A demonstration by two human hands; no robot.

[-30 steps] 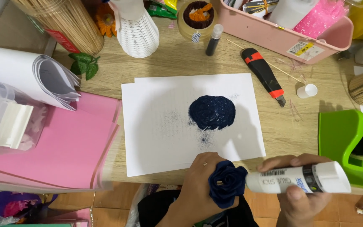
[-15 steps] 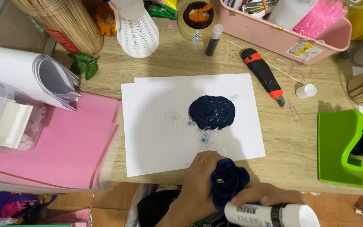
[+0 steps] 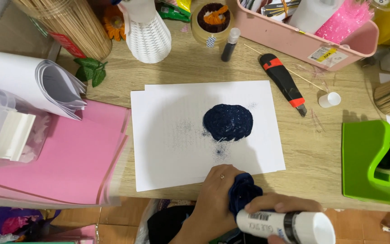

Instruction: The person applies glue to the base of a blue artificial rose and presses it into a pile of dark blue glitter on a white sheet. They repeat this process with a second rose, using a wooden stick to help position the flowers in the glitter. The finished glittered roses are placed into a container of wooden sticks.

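Note:
My left hand [image 3: 216, 194] holds a dark blue paper rose [image 3: 243, 192] at the near table edge, below the white paper sheet [image 3: 177, 135]. My right hand [image 3: 281, 205] grips a white glue stick [image 3: 285, 226] lying sideways, its left end against the rose. A mound of dark blue glitter [image 3: 228, 122] lies on the sheet, a short way beyond both hands, with loose specks scattered around it.
Pink card sheets [image 3: 59, 162] and a white paper stack [image 3: 28, 86] lie left. A black and orange utility knife [image 3: 283, 81], a small white cap [image 3: 329, 99] and a green tape dispenser [image 3: 371, 158] sit right. A white vase [image 3: 147, 36], glitter vial [image 3: 229, 44] and pink tray [image 3: 312, 36] stand behind.
My right hand has lowered the glue stick from beside the rose to below it and brought it close against the flower. My left hand and the rose stayed almost still.

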